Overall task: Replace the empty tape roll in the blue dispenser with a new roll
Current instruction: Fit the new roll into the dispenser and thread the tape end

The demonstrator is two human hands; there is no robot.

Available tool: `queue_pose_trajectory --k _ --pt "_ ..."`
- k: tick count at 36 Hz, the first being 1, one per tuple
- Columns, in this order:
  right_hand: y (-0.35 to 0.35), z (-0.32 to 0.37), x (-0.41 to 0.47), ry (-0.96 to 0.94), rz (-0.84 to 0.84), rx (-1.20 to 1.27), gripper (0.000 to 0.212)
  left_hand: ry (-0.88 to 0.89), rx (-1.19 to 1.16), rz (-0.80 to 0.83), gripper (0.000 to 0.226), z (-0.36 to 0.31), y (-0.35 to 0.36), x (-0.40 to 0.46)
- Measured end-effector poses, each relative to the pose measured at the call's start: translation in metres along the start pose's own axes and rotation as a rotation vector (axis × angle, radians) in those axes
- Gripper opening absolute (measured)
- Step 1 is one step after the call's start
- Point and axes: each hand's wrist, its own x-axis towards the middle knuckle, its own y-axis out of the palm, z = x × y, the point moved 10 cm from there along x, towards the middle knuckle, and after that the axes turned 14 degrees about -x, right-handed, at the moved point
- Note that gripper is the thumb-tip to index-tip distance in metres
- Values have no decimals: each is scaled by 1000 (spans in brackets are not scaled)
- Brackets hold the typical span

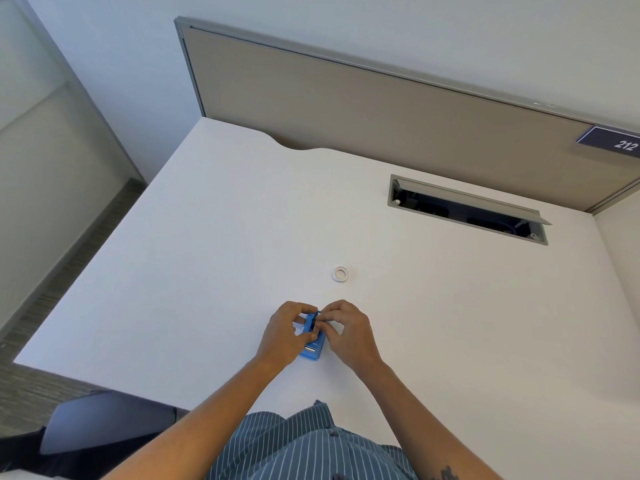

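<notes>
On the white tabletop [214, 237] we hold the small blue plastic tape dispenser [311, 341] with both hands, left hand [285, 336] in narrow grip steadying it, right hand [346, 332] pinching at its slot, and we should pull gently while the white tape ring [340, 274] waits nearby.

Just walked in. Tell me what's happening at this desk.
A person at a white desk is working on a small blue tape dispenser that rests on the desktop. The left hand grips it from one side while the right hand works at its top with the fingertips. A small white roll lies by itself farther back on the desk, untouched. Whether the dispenser holds a roll can't be seen.
</notes>
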Motion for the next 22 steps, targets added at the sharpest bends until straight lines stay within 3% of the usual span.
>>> queue_pose_trajectory --k 9,22 --pt "-3 9 -7 -58 -53 -145 13 18 -15 35 53 0 2 1" --pt "-1 18 -15 -1 -120 -223 10 67 -53 102 53 0 5 0"
